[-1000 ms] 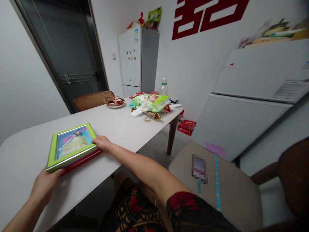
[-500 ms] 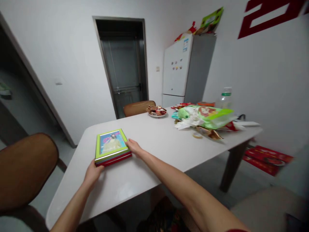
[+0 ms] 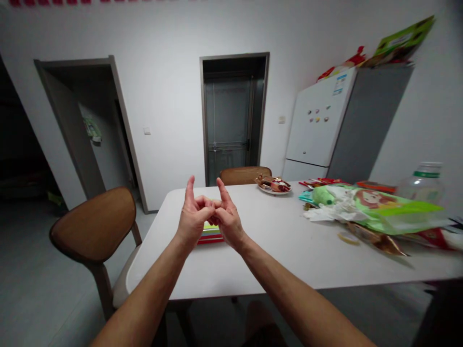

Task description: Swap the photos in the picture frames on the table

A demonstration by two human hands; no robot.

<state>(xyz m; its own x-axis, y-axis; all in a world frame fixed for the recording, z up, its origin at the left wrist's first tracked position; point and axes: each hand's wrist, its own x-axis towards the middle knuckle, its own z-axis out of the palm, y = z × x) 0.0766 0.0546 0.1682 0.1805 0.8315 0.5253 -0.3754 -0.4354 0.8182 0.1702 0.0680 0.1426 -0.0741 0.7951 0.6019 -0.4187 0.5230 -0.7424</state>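
Left hand (image 3: pixel 190 217) and right hand (image 3: pixel 230 221) met, one finger of each raised and the others curled, holding nothing visible. On the white table (image 3: pixel 275 255) lay a green package (image 3: pixel 383 207), its contents indeterminate; the red-and-green box (image 3: pixel 210 239), partly hidden behind the hands; and a plate (image 3: pixel 280 193) of crumpled wrappers (image 3: pixel 273 183).

Head-worn view, forward and down across the table (image 3: pixel 275 255)

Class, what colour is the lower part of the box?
The box is red there, seen in the head view.
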